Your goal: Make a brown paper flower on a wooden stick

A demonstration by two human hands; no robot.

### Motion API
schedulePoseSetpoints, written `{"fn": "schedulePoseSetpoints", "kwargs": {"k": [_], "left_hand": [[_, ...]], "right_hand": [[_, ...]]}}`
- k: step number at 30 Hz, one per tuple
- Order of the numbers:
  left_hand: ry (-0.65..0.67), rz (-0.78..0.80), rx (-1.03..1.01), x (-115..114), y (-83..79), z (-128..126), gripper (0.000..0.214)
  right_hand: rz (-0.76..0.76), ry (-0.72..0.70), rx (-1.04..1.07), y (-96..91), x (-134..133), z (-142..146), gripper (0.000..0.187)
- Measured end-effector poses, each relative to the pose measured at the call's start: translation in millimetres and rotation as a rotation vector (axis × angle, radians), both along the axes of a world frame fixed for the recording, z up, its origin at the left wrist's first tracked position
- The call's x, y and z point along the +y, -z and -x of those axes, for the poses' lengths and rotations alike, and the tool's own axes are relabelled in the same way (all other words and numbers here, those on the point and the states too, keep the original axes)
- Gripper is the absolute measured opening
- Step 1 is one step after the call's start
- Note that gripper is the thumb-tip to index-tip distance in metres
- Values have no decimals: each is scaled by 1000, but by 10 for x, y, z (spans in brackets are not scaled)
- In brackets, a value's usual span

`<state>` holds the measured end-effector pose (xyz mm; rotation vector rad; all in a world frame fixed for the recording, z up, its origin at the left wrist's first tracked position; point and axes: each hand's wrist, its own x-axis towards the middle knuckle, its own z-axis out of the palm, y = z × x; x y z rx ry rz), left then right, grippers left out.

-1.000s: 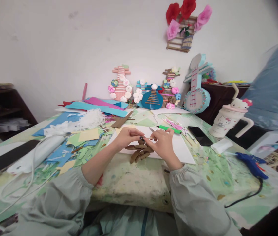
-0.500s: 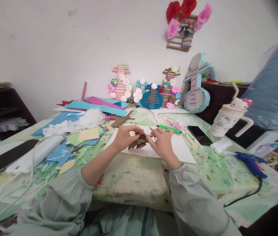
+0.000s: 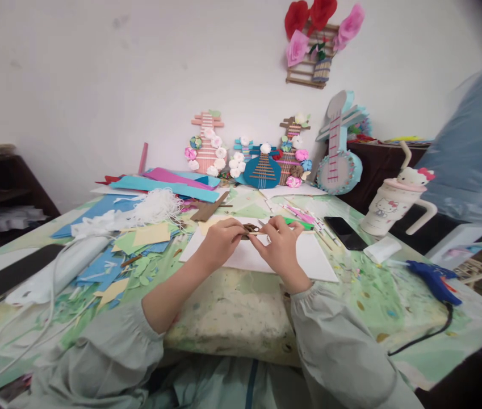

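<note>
My left hand (image 3: 222, 243) is closed, its thumb and fingertips pinching a small folded brown paper flower (image 3: 249, 228). From the right, my right hand (image 3: 282, 250) closes its fingertips on a thin pale stick (image 3: 259, 233), which lies against the near side of the flower. Most of the flower is hidden behind my fingers. Both hands are above a white sheet (image 3: 309, 258). A green pen (image 3: 298, 224) lies just beyond my right hand, and a strip of brown paper (image 3: 210, 208) is behind my left.
Paper scraps (image 3: 149, 267) and white string (image 3: 159, 207) cover the left side. Several flower-decorated paper instruments (image 3: 263, 170) stand along the wall. On the right are a phone (image 3: 345, 233), a tumbler (image 3: 389, 207) and a blue glue gun (image 3: 432, 281) with its cord.
My left hand has turned and come nearer the right. The brown paper flower, which hung below my fingertips, is now tipped up and more covered by them. The view has shifted slightly.
</note>
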<state>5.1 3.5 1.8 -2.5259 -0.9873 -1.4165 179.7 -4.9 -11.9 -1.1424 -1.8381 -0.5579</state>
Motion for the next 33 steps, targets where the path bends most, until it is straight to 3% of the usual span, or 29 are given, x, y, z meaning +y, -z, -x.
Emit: {"fn": "schedulePoseSetpoints", "kwargs": {"k": [5, 13, 25, 33], "left_hand": [[-123, -135, 153, 19, 19, 20, 12], [-128, -31, 211, 12, -10, 27, 13], [-199, 38, 133, 8, -41, 49, 15], [-292, 47, 266, -18, -10, 26, 13]], "right_hand": [[-6, 19, -15, 6, -1, 14, 25], [-3, 18, -38, 17, -14, 19, 24], [48, 24, -96, 20, 3, 43, 31], [33, 26, -51, 61, 23, 51, 29]]}}
